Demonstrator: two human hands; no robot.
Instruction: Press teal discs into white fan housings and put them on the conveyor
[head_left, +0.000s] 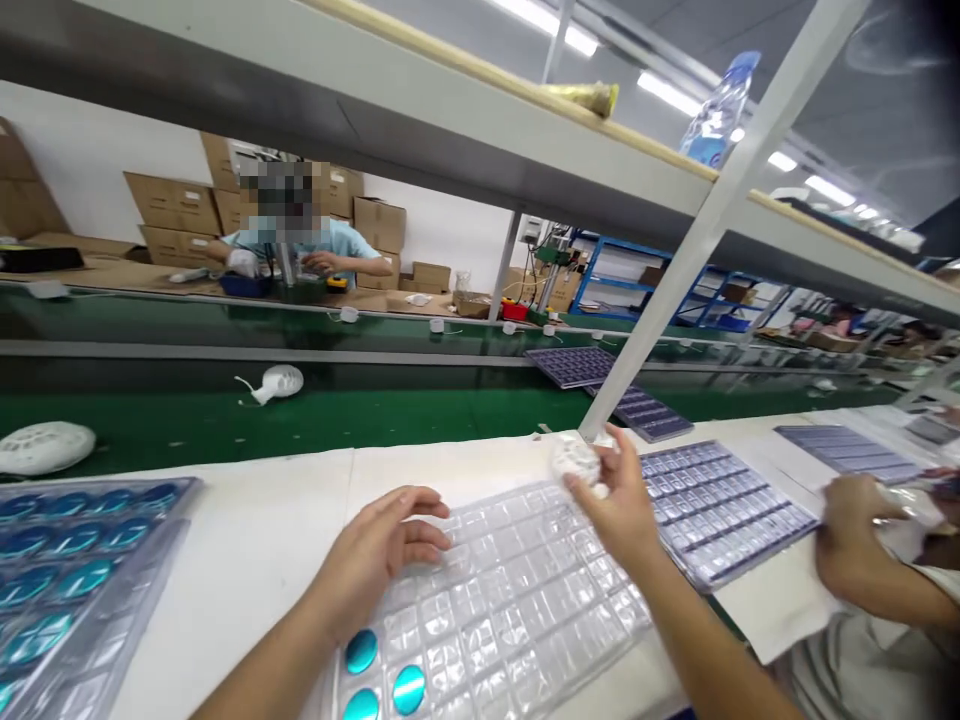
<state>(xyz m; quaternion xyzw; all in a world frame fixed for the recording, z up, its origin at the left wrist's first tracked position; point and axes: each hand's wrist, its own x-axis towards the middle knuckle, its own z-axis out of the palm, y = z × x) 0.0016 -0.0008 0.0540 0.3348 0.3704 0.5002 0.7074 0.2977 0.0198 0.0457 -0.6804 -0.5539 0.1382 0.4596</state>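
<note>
My right hand (619, 495) grips a round white plastic part with slots in its face (575, 460), held above the far right corner of a clear compartment tray (502, 610). Over the tray's far left corner hovers my left hand (390, 540), fingers apart and curved, with nothing in it. In the tray's near left compartments lie several shiny blue-green discs (409, 690); the other compartments in view hold none.
At left stands a tray full of blue-green discs (56, 580). White slotted parts (281, 382) sit on the green conveyor (375, 415). A slanted post (675, 270) rises ahead, beside dark-edged trays (724, 510). Co-workers' hands (855, 510) are at right and across the line.
</note>
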